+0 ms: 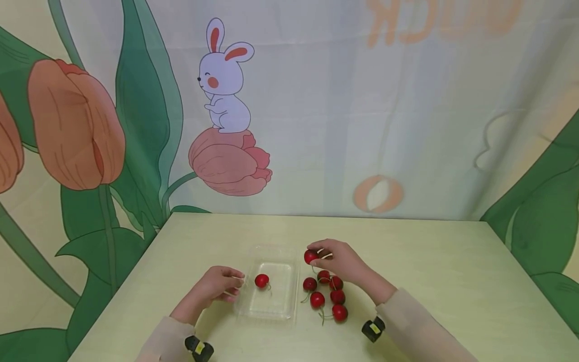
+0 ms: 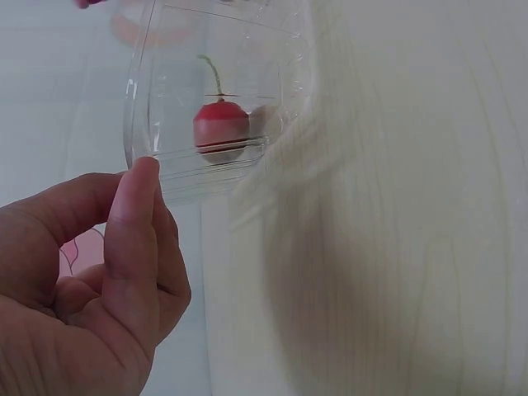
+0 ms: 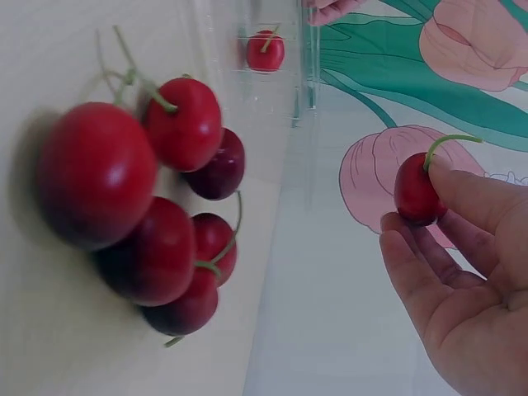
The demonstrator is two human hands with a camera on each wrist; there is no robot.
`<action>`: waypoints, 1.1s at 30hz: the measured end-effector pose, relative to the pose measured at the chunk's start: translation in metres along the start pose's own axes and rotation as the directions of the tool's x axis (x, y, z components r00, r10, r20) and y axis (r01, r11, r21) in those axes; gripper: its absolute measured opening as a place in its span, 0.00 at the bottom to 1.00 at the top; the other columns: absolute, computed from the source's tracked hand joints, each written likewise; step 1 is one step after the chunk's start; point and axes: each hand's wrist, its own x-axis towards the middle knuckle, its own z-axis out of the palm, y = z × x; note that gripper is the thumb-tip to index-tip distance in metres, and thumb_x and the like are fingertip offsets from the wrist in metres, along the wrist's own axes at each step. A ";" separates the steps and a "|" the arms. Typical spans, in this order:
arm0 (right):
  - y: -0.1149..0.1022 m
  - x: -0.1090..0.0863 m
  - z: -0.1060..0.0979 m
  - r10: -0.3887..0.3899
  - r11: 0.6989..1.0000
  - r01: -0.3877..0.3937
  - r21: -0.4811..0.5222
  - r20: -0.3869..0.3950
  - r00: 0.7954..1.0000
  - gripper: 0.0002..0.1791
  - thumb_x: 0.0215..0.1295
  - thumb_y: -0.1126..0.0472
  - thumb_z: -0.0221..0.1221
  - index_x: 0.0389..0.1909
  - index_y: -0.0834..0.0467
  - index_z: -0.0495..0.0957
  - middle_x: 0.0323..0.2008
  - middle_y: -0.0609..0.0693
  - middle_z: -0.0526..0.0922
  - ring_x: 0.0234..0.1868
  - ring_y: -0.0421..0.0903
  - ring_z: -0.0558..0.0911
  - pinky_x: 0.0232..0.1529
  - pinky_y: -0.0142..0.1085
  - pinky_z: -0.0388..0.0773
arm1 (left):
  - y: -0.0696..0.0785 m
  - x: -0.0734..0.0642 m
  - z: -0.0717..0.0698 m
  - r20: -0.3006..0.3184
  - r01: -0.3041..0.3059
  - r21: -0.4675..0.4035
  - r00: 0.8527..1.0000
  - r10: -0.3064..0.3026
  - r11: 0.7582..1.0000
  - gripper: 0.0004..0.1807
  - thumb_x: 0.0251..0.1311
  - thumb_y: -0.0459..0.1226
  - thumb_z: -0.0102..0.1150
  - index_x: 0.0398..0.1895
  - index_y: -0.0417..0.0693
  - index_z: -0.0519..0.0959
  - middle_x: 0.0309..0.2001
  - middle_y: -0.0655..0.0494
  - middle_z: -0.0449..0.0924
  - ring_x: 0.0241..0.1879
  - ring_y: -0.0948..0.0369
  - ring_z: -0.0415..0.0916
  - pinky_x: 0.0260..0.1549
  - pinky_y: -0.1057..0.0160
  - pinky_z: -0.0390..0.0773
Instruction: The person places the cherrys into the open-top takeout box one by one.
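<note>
My right hand (image 1: 336, 259) pinches a red cherry (image 3: 419, 190) between thumb and fingers, and its green stem sticks up past the thumb. It is raised above the pile, just right of the clear plastic box (image 1: 293, 296). One cherry (image 1: 262, 281) with a stem lies inside the box. At the box's left side, my left hand (image 1: 219, 285) pinches the rim with thumb and fingertips, as the left wrist view shows. Several loose cherries (image 1: 317, 300), bright to dark red, lie in a group on the table to the right of the box.
The pale wood-grain table (image 1: 416, 261) runs back to a printed curtain (image 1: 316, 100) with a rabbit and tulips. Each wrist wears a small black device (image 1: 373, 329) on a strap. The cherry stems point in different directions.
</note>
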 end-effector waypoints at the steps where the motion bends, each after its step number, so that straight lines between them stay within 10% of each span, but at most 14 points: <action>1: -0.001 0.002 0.000 -0.005 1.000 0.005 -0.001 0.004 1.000 0.20 0.67 0.65 0.65 0.59 0.64 0.80 0.54 0.60 0.85 0.53 0.56 0.86 0.49 0.41 0.88 | 0.000 0.000 0.000 0.000 -0.001 -0.001 1.000 0.001 1.000 0.13 0.69 0.32 0.59 0.52 0.32 0.80 0.35 0.47 0.83 0.28 0.61 0.77 0.25 0.69 0.84; 33: -0.034 0.054 0.029 -0.054 0.992 0.069 -0.102 0.140 0.989 0.21 0.67 0.65 0.66 0.59 0.64 0.81 0.52 0.58 0.87 0.53 0.53 0.86 0.53 0.39 0.86 | 0.002 0.000 0.002 0.001 0.008 -0.005 1.000 -0.008 1.000 0.13 0.69 0.32 0.59 0.52 0.31 0.80 0.36 0.46 0.83 0.27 0.62 0.76 0.25 0.69 0.84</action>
